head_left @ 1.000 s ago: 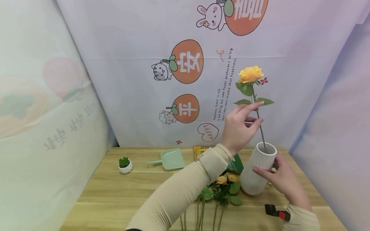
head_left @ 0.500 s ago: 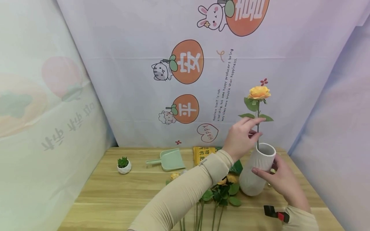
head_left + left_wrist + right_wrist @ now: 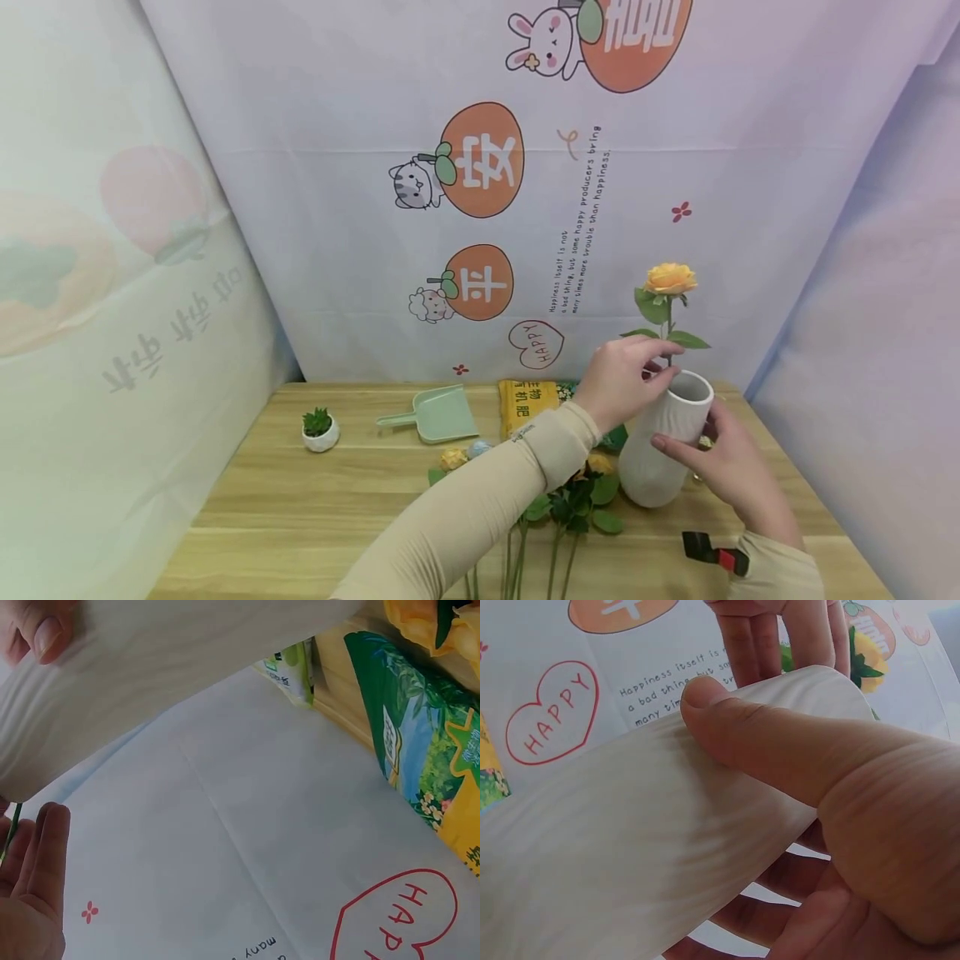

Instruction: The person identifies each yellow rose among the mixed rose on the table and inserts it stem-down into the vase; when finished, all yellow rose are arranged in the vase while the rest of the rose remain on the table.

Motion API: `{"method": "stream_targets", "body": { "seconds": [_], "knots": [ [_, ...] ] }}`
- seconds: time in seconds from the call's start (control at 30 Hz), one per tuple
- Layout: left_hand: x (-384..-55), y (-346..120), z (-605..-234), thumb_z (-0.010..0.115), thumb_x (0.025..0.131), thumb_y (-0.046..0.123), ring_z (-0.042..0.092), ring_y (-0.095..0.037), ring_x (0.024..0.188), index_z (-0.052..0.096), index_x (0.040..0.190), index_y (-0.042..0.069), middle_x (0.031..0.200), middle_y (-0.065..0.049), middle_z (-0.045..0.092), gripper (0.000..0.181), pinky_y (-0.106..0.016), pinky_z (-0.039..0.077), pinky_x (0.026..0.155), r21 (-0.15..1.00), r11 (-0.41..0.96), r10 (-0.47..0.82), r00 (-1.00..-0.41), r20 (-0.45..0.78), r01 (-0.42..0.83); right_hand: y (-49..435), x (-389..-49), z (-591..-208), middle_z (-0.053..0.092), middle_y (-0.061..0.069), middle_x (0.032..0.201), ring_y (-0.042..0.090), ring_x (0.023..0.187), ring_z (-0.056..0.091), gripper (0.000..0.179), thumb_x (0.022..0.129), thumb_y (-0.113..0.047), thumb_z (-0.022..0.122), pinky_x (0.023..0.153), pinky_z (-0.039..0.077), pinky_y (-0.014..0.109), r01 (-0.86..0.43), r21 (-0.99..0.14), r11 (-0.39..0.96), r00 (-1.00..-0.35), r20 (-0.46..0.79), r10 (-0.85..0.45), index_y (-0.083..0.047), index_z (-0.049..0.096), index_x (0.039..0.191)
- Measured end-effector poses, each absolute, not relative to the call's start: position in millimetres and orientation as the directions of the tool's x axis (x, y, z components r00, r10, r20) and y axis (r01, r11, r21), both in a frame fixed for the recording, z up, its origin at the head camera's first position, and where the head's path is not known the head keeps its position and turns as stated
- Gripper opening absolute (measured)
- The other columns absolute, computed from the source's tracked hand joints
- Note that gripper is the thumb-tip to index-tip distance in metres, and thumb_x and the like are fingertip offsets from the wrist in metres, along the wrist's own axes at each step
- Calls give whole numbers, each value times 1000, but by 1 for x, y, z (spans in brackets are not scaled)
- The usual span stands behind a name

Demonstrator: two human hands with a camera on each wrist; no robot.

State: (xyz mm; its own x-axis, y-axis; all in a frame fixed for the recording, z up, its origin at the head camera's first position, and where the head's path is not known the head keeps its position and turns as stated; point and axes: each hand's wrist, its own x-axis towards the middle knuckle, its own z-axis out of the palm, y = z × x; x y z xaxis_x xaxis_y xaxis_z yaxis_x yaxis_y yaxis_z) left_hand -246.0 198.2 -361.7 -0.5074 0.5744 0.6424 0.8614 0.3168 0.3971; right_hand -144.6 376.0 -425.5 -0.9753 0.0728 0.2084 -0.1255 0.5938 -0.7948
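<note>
Far left of the white vase [image 3: 656, 450], a small potted succulent [image 3: 320, 432] is standing on the wooden table [image 3: 262, 517]. Nearer the vase, though well apart from it, a pale green dustpan [image 3: 446, 414] is lying with its handle pointing away from the vase. Next along, farther from me than the vase, a yellow-and-green packet [image 3: 517, 404] is showing past my left sleeve [image 3: 465, 508]. To the vase's left, loose flowers [image 3: 581, 504], yellow blooms and a pale blue one among them, are lying with their stems running toward me, my sleeve covering part of them. At the vase's rim, my left hand [image 3: 628, 371] is pinching the stem of a single yellow rose [image 3: 671, 279], thumb and fingers nearly meeting around it. The bloom is standing upright above the vase, its leaves spreading just over my fingers, which are hiding the lower stem. On the vase's right side, my right hand [image 3: 738, 475] is gripping it, thumb lying across the near side and fingers curling around the far side. Nearer me than the vase, a black-and-red strap [image 3: 716, 554] is jutting from my right cuff [image 3: 776, 571].
</note>
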Motion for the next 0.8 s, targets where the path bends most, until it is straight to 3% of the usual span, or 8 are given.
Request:
{"method": "stream_targets", "body": {
  "seconds": [0.33, 0.57, 0.8],
  "knots": [
    [-244, 194, -369, 64, 111, 37, 70, 3, 99, 77, 131, 20, 123, 6, 78, 30, -4, 48, 84, 290, 346, 648, -451, 613, 892, 376, -143, -424, 52, 29, 150, 51, 130, 57, 90, 99, -35, 83, 81, 61, 38, -124, -803, 583, -980, 192, 56, -1, 31, 164],
    [-243, 190, -376, 61, 112, 39, 65, 3, 89, 77, 133, 20, 120, 6, 78, 32, -5, 46, 76, 289, 311, 677, -424, 601, 906, 377, -143, -425, 50, 29, 151, 52, 131, 56, 91, 99, -34, 82, 80, 61, 35, -126, -801, 585, -980, 193, 52, -1, 29, 165],
    [-244, 186, -380, 62, 112, 36, 69, 4, 103, 80, 131, 20, 126, 6, 78, 30, -5, 48, 85, 282, 264, 678, -386, 626, 922, 376, -142, -424, 50, 28, 150, 51, 131, 56, 91, 98, -35, 83, 79, 60, 32, -122, -804, 582, -981, 188, 53, -3, 30, 165]
  ]
}}
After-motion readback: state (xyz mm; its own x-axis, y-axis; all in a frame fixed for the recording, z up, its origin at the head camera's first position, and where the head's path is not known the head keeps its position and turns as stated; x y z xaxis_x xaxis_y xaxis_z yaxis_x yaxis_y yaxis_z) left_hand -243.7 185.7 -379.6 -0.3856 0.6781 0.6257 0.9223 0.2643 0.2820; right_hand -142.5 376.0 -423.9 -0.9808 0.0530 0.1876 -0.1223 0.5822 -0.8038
